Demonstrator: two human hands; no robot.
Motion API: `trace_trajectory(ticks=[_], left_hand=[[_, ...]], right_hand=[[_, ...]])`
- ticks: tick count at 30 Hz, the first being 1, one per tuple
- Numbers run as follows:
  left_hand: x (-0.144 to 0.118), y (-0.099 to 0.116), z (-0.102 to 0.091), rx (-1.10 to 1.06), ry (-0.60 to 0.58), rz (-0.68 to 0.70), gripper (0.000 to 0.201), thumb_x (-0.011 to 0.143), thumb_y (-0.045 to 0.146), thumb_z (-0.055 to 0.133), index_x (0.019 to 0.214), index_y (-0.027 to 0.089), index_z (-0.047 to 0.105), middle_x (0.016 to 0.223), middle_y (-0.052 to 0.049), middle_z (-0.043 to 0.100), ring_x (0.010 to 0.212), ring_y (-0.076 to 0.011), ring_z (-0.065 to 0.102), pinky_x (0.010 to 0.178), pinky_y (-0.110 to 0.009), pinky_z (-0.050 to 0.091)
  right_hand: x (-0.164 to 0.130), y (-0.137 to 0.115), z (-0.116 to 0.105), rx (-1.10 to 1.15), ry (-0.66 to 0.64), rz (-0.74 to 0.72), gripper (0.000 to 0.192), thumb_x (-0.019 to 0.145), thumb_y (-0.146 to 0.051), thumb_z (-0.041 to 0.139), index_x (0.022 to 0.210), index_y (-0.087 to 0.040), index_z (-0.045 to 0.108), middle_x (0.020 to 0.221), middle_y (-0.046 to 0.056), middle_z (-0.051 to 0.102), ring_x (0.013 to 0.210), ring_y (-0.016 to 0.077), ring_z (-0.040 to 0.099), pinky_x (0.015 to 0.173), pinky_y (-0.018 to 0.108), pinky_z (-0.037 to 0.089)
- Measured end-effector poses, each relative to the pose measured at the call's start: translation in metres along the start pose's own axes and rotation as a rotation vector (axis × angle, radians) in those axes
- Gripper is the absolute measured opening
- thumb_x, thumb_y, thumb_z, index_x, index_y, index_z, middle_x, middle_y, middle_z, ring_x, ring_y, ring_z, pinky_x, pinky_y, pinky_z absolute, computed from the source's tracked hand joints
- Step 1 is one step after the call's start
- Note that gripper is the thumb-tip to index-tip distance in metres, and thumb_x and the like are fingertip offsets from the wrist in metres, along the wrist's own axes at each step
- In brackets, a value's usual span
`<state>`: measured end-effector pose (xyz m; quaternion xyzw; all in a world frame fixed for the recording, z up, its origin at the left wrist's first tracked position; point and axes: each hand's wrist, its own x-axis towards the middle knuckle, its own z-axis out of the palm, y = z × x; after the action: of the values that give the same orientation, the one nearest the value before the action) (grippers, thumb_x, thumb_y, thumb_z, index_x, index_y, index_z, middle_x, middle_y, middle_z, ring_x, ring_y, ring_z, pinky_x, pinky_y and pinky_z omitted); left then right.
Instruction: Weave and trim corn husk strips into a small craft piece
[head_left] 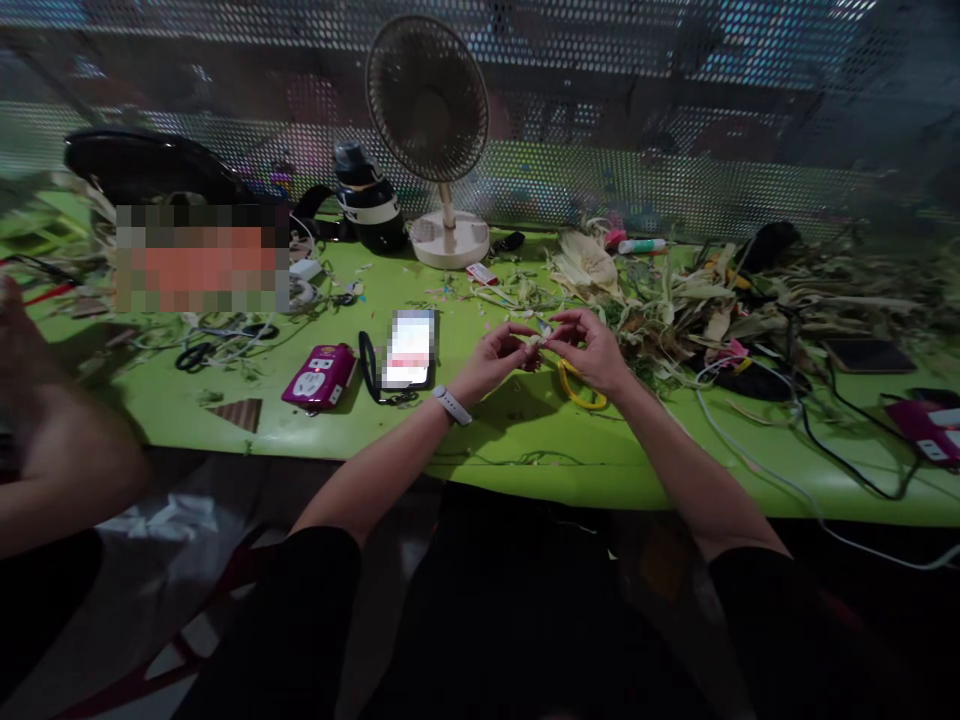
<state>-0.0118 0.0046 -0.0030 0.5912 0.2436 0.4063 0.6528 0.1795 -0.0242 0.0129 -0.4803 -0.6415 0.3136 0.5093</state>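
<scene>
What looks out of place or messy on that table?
Loose plant scraps litter the green table, heaped to the right of the right hand, which looks untidy. A white cable also droops over the table's front edge, where it might snag.

We saw a bright green table, a magenta power strip, a black bottle banded in white, a yellow loop and dotted silvery mesh; our small held piece looked whitish.
</scene>
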Motion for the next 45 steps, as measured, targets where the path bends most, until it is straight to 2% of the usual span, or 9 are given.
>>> trace_trajectory(ticks=[3,8,11,15,20,25,30,38,45], left_hand=[[-0.001,0.001,0.000,-0.031,-0.038,-0.006,0.042,0.075,0.041,0.078,0.103,0.017,0.059,0.073,0.000,0.068,0.066,-0.0112,0.066,0.070,-0.027,0.054],[-0.002,0.003,-0.002,-0.046,-0.107,-0.007,0.043,0.075,0.041,0.079,0.104,0.018,0.058,0.072,0.002,0.067,0.067,-0.0110,0.067,0.071,-0.027,0.054],[-0.002,0.003,-0.003,-0.033,-0.146,0.003,0.045,0.076,0.041,0.078,0.107,0.018,0.056,0.071,0.003,0.066,0.069,-0.0109,0.068,0.072,-0.026,0.054],[-0.002,0.002,-0.003,-0.026,-0.175,0.032,0.051,0.077,0.039,0.078,0.115,0.019,0.051,0.068,0.004,0.065,0.067,-0.0105,0.068,0.071,-0.024,0.053],[-0.002,0.000,-0.004,-0.001,-0.199,-0.002,0.047,0.077,0.039,0.077,0.110,0.019,0.050,0.069,0.003,0.067,0.068,-0.0111,0.068,0.070,-0.025,0.052],[-0.002,0.003,-0.003,-0.085,-0.137,-0.072,0.046,0.075,0.036,0.079,0.108,0.017,0.053,0.070,0.002,0.068,0.066,-0.0123,0.068,0.069,-0.026,0.053],[-0.002,0.004,0.002,-0.151,-0.011,-0.154,0.036,0.084,0.049,0.066,0.096,0.017,0.053,0.069,0.001,0.066,0.064,-0.0134,0.068,0.065,-0.029,0.056],[0.001,-0.004,0.009,-0.031,0.058,-0.114,0.033,0.088,0.045,0.063,0.086,0.019,0.044,0.059,0.006,0.063,0.051,-0.0083,0.062,0.056,-0.022,0.052],[0.001,-0.007,0.014,-0.136,0.208,-0.070,0.039,0.083,0.051,0.067,0.083,0.020,0.042,0.059,0.008,0.058,0.051,-0.0089,0.062,0.055,-0.023,0.054]], right_hand=[[0.001,0.001,0.001,0.077,0.036,0.057,0.048,0.064,-0.045,0.084,0.099,-0.021,0.060,0.082,0.000,0.067,0.072,0.0136,0.061,0.068,0.029,0.050],[-0.001,-0.005,0.001,0.343,-0.165,0.260,0.047,0.057,-0.041,0.089,0.090,-0.020,0.063,0.085,-0.001,0.066,0.081,0.0146,0.064,0.082,0.033,0.053],[-0.002,-0.008,0.001,0.440,-0.195,0.346,0.041,0.056,-0.036,0.090,0.084,-0.019,0.065,0.080,-0.002,0.067,0.079,0.0137,0.065,0.083,0.033,0.052],[-0.003,-0.005,0.000,0.479,-0.209,0.410,0.039,0.054,-0.034,0.091,0.081,-0.019,0.068,0.078,-0.002,0.069,0.073,0.0120,0.063,0.077,0.030,0.051],[-0.002,-0.002,0.001,0.430,-0.188,0.396,0.038,0.051,-0.037,0.092,0.073,-0.018,0.067,0.072,-0.002,0.068,0.068,0.0110,0.062,0.073,0.029,0.050],[-0.002,-0.005,0.006,0.392,-0.123,0.328,0.040,0.050,-0.043,0.092,0.072,-0.019,0.068,0.072,-0.003,0.068,0.068,0.0103,0.061,0.073,0.028,0.050],[-0.001,-0.005,0.009,0.356,-0.090,0.307,0.043,0.047,-0.047,0.091,0.069,-0.019,0.068,0.067,-0.003,0.066,0.063,0.0089,0.057,0.068,0.027,0.049],[-0.004,0.001,0.017,0.294,-0.025,0.247,0.045,0.052,-0.056,0.086,0.070,-0.019,0.067,0.064,-0.002,0.063,0.060,0.0101,0.054,0.062,0.027,0.047],[-0.005,0.003,0.023,0.304,0.104,0.196,0.045,0.054,-0.059,0.085,0.070,-0.021,0.068,0.064,-0.002,0.064,0.061,0.0115,0.056,0.062,0.027,0.047]])
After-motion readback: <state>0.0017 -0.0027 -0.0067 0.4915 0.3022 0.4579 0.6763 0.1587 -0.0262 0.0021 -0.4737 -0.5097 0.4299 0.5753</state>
